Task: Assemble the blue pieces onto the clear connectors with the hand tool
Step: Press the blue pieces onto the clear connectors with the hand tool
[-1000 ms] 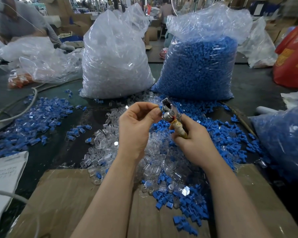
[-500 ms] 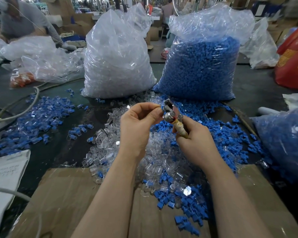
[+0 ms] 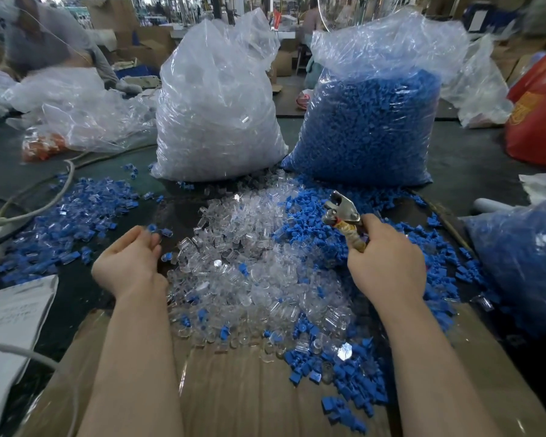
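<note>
While the right hand (image 3: pixel 388 263) is gripping the tool (image 3: pixel 344 216), the left hand (image 3: pixel 130 260) is hovering left of the clear pile (image 3: pixel 249 247). Its loosely curled fingers are pinching a blue piece (image 3: pixel 152 228).

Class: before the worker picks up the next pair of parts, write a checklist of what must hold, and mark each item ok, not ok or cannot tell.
1. Hand tool gripped in right hand: ok.
2. Tool's jaws free of parts: cannot tell.
3. Left hand free: not ok, a blue-tipped piece sits at its fingertips.
4. Loose clear connectors within reach: ok.
5. Loose blue pieces within reach: ok.
</note>
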`<move>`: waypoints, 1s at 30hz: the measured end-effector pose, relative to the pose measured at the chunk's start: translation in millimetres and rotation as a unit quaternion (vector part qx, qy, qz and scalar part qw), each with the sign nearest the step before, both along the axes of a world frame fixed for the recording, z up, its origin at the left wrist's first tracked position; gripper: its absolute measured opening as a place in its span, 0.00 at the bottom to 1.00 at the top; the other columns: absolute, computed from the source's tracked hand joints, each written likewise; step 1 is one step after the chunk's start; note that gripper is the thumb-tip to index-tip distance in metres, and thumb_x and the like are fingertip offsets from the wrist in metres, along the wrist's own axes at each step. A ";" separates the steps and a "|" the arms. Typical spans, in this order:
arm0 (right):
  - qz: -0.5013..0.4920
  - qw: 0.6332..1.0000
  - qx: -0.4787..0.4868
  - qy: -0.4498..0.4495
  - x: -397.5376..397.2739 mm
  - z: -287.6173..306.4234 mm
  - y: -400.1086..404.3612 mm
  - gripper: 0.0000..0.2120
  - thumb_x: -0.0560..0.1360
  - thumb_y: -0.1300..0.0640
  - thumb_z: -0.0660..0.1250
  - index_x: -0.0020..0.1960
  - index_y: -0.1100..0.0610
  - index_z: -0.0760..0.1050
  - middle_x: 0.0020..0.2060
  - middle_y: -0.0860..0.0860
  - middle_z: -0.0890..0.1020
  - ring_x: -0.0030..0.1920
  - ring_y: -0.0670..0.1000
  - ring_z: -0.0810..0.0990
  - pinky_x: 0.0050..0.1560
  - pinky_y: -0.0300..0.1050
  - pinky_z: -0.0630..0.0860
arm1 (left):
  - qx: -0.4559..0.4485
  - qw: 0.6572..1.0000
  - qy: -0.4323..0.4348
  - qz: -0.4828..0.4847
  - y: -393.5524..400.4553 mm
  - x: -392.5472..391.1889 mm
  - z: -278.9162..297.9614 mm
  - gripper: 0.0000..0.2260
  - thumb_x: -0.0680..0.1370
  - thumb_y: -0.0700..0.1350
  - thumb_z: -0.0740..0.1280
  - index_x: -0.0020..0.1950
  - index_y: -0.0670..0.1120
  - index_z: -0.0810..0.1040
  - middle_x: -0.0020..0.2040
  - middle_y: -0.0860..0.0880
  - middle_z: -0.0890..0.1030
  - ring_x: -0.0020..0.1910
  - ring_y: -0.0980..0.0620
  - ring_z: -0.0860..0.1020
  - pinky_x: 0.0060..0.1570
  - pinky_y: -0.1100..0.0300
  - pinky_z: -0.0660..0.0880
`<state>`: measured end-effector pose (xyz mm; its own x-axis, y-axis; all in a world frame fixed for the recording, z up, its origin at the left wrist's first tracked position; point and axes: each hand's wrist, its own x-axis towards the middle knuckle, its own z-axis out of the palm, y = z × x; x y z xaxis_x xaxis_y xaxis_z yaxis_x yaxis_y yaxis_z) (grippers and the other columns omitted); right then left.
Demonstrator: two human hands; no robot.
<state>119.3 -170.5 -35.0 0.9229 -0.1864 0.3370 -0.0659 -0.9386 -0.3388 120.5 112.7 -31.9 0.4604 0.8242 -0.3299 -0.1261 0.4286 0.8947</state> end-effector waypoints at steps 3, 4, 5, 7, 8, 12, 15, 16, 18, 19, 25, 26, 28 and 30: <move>-0.021 0.999 -0.026 0.024 -1.0 -2.5 -2.9 0.04 0.75 0.54 0.63 0.47 0.52 0.68 0.36 0.51 0.76 0.36 0.57 0.72 0.38 0.48 0.66 | -0.014 1.000 0.002 0.002 1.3 2.9 -1.9 0.12 0.77 0.33 0.68 0.60 0.40 0.79 0.47 0.46 0.83 0.44 0.56 0.83 0.47 0.66 0.80; -0.027 0.999 -0.031 0.030 -0.9 -3.3 -3.4 0.05 0.75 0.55 0.63 0.45 0.53 0.67 0.35 0.51 0.74 0.34 0.56 0.71 0.36 0.47 0.65 | -0.001 1.000 0.010 0.000 1.7 4.5 -2.5 0.13 0.77 0.34 0.68 0.62 0.41 0.79 0.50 0.46 0.83 0.45 0.56 0.82 0.49 0.65 0.80; -0.031 0.998 -0.036 0.035 -0.3 -4.1 -3.5 0.06 0.75 0.55 0.64 0.44 0.53 0.66 0.33 0.50 0.73 0.32 0.55 0.71 0.34 0.47 0.64 | 0.027 0.999 0.024 -0.006 1.5 5.7 -2.8 0.14 0.77 0.35 0.69 0.63 0.42 0.78 0.53 0.46 0.82 0.47 0.55 0.81 0.49 0.66 0.79; -0.034 0.997 -0.046 0.045 1.1 -5.2 -3.1 0.07 0.75 0.56 0.64 0.43 0.54 0.66 0.33 0.50 0.72 0.32 0.54 0.70 0.34 0.47 0.62 | 0.123 0.990 0.055 -0.039 -2.8 4.5 -2.5 0.14 0.77 0.37 0.69 0.63 0.45 0.79 0.55 0.48 0.81 0.47 0.56 0.80 0.45 0.68 0.75; -0.035 0.997 -0.052 0.051 2.1 -5.8 -2.9 0.07 0.75 0.55 0.64 0.44 0.54 0.66 0.34 0.50 0.73 0.33 0.55 0.71 0.35 0.47 0.63 | 0.184 0.978 0.069 -0.070 -6.4 3.3 -2.2 0.13 0.77 0.38 0.69 0.61 0.46 0.80 0.54 0.50 0.81 0.47 0.56 0.80 0.44 0.68 0.73; -0.029 0.995 -0.067 0.070 2.9 -7.7 -1.9 0.06 0.76 0.55 0.64 0.48 0.54 0.68 0.43 0.52 0.76 0.37 0.56 0.71 0.40 0.48 0.64 | 0.401 0.862 0.177 -0.255 -27.5 2.5 2.0 0.08 0.78 0.47 0.69 0.56 0.55 0.81 0.48 0.55 0.82 0.44 0.52 0.81 0.53 0.52 0.76; -0.023 0.994 -0.066 0.086 2.7 -8.1 -1.5 0.08 0.76 0.55 0.64 0.53 0.55 0.70 0.48 0.53 0.75 0.40 0.58 0.74 0.42 0.49 0.66 | 0.542 0.704 0.306 -0.342 -45.3 6.5 2.0 0.14 0.80 0.52 0.65 0.66 0.57 0.76 0.57 0.50 0.81 0.57 0.46 0.77 0.67 0.45 0.63; -0.020 0.993 -0.064 0.094 2.6 -7.9 -1.4 0.08 0.75 0.55 0.64 0.53 0.54 0.70 0.50 0.53 0.75 0.40 0.58 0.74 0.43 0.50 0.66 | 0.568 0.667 0.320 -0.360 -50.8 7.2 1.0 0.17 0.80 0.52 0.65 0.69 0.57 0.73 0.63 0.48 0.78 0.62 0.45 0.74 0.67 0.45 0.60; -0.015 0.993 -0.061 0.105 2.5 -7.3 -1.1 0.07 0.75 0.56 0.64 0.50 0.53 0.67 0.50 0.53 0.74 0.39 0.57 0.71 0.44 0.50 0.66 | 0.593 0.642 0.311 -0.373 -58.3 6.5 -0.1 0.18 0.80 0.50 0.64 0.70 0.58 0.72 0.68 0.49 0.74 0.66 0.44 0.71 0.66 0.46 0.59; -0.012 0.992 -0.062 0.107 2.6 -7.1 -0.4 0.07 0.75 0.56 0.64 0.49 0.52 0.66 0.49 0.53 0.74 0.38 0.56 0.70 0.44 0.50 0.66 | 0.599 0.646 0.296 -0.369 -59.6 5.7 -0.1 0.16 0.80 0.49 0.65 0.68 0.58 0.74 0.65 0.50 0.76 0.63 0.45 0.73 0.63 0.48 0.59; 0.001 0.990 -0.078 0.120 3.4 -7.2 3.9 0.07 0.76 0.55 0.65 0.51 0.52 0.68 0.51 0.52 0.75 0.44 0.57 0.76 0.44 0.49 0.64 | 0.598 0.655 0.267 -0.375 -61.9 4.1 3.6 0.12 0.80 0.49 0.66 0.64 0.56 0.78 0.61 0.52 0.80 0.59 0.47 0.77 0.64 0.48 0.63; 0.000 0.990 -0.079 0.120 3.4 -7.0 3.9 0.07 0.76 0.55 0.65 0.50 0.52 0.68 0.50 0.52 0.75 0.42 0.56 0.75 0.44 0.49 0.64 | 0.603 0.649 0.267 -0.379 -62.2 4.1 3.3 0.14 0.80 0.49 0.66 0.66 0.55 0.77 0.65 0.51 0.78 0.61 0.47 0.76 0.66 0.48 0.65; -0.006 0.990 -0.075 0.119 3.7 -6.6 3.9 0.08 0.75 0.55 0.66 0.47 0.51 0.66 0.48 0.52 0.75 0.38 0.55 0.70 0.43 0.49 0.63 | 0.596 0.661 0.251 -0.381 -61.8 4.5 2.7 0.14 0.79 0.49 0.67 0.65 0.53 0.78 0.64 0.51 0.78 0.58 0.47 0.77 0.66 0.47 0.68; -0.009 0.991 -0.071 0.115 4.0 -6.5 4.2 0.08 0.74 0.55 0.66 0.46 0.51 0.66 0.46 0.52 0.74 0.36 0.54 0.69 0.43 0.49 0.63 | 0.575 0.687 0.233 -0.378 -61.5 4.3 2.1 0.09 0.78 0.48 0.69 0.58 0.53 0.81 0.57 0.52 0.82 0.50 0.51 0.79 0.62 0.47 0.72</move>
